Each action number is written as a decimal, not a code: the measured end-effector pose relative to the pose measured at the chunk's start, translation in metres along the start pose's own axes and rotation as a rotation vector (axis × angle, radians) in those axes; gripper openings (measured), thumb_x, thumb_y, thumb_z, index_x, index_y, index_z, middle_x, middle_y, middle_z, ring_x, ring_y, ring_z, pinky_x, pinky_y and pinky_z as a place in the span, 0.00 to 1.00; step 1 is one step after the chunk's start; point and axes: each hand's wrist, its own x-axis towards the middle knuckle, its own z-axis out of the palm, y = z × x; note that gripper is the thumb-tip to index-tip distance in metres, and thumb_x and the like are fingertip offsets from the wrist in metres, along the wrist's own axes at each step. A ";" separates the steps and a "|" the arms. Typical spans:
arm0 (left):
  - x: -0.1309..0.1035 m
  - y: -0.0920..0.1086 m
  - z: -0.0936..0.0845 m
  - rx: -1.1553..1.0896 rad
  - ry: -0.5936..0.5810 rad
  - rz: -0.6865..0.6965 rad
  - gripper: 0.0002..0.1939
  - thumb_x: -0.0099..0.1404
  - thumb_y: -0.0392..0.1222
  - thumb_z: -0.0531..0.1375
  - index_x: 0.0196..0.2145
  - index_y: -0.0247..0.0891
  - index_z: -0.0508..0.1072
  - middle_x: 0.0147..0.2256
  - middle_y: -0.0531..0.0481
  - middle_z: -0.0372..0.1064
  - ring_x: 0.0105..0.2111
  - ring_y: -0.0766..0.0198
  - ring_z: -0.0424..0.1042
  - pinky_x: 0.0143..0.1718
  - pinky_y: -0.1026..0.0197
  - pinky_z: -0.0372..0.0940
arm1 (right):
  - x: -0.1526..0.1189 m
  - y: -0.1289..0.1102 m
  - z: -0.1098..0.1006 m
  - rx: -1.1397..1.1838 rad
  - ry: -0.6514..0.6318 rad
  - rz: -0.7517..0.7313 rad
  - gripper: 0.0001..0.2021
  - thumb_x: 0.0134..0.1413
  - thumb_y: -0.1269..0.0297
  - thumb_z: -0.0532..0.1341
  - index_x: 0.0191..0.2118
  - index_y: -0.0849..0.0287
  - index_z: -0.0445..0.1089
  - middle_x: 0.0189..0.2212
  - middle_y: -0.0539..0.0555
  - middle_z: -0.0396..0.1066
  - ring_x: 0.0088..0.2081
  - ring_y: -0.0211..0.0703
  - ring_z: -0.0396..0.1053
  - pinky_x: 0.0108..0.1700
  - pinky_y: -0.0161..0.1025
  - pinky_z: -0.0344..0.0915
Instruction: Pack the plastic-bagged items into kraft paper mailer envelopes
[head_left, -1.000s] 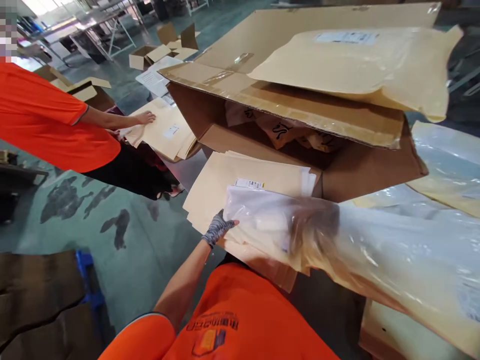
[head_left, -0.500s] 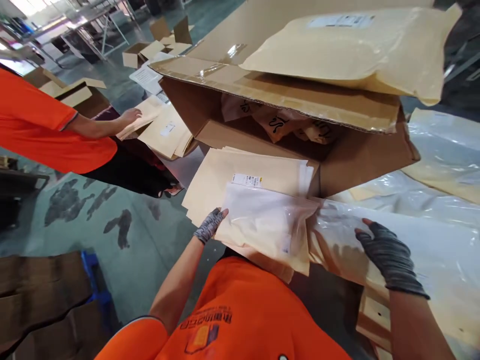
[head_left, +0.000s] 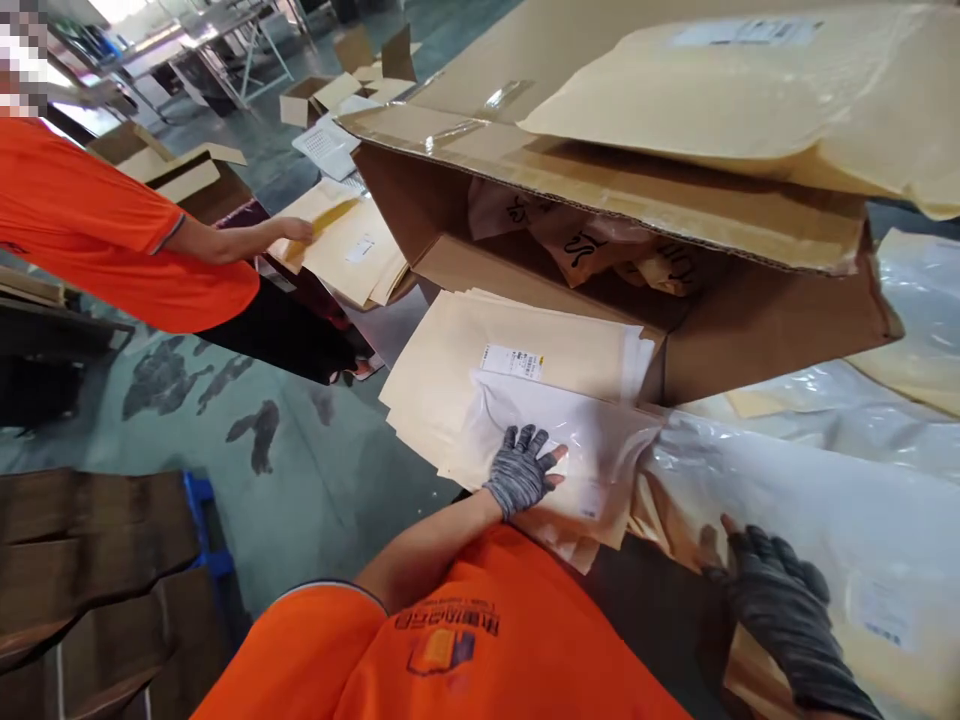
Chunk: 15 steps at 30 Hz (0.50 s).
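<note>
I am pressing my left hand [head_left: 521, 470], fingers spread flat, on a clear plastic bag [head_left: 570, 440] lying atop the stack of tan envelopes [head_left: 480, 350] at 12 o'clock. My right hand [head_left: 776, 590], at 4 o'clock, is resting open on a large plastic sheet [head_left: 810, 500]. The cardboard box [head_left: 675, 260] is sitting just behind the stack.

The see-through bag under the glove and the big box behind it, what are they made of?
The clear bag under the left hand looks like thin glossy plastic: it shines, wrinkles, and pale sheets show through. The big box looks like matte brown corrugated cardboard, with a ridged cut edge and shiny tape strips on its flap.
</note>
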 end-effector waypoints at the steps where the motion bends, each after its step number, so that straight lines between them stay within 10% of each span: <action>1: 0.001 -0.001 0.001 -0.041 0.008 0.002 0.29 0.77 0.48 0.70 0.73 0.49 0.79 0.77 0.37 0.69 0.81 0.33 0.61 0.83 0.23 0.48 | -0.005 0.008 0.005 -0.037 -0.024 -0.030 0.37 0.59 0.41 0.52 0.63 0.53 0.83 0.68 0.75 0.76 0.72 0.79 0.72 0.78 0.70 0.62; 5: -0.006 -0.032 -0.030 -0.453 0.195 -0.046 0.18 0.72 0.42 0.72 0.59 0.46 0.88 0.66 0.39 0.83 0.74 0.42 0.73 0.84 0.36 0.52 | -0.023 0.026 0.015 -0.120 0.021 -0.188 0.33 0.67 0.46 0.47 0.58 0.48 0.86 0.67 0.76 0.77 0.70 0.79 0.74 0.76 0.72 0.61; 9: -0.020 -0.084 -0.074 -0.784 0.562 -0.466 0.21 0.73 0.44 0.70 0.61 0.42 0.82 0.67 0.36 0.80 0.75 0.40 0.70 0.81 0.37 0.59 | -0.022 0.018 0.010 -0.176 0.092 -0.231 0.31 0.72 0.54 0.46 0.57 0.51 0.87 0.64 0.76 0.79 0.66 0.78 0.77 0.75 0.67 0.66; 15: -0.041 -0.110 -0.085 -1.076 0.300 -0.532 0.27 0.52 0.52 0.84 0.43 0.34 0.85 0.42 0.36 0.88 0.50 0.38 0.86 0.56 0.44 0.80 | 0.014 0.028 -0.016 0.114 -0.077 -0.154 0.28 0.63 0.60 0.49 0.49 0.59 0.88 0.58 0.78 0.83 0.60 0.76 0.82 0.72 0.62 0.73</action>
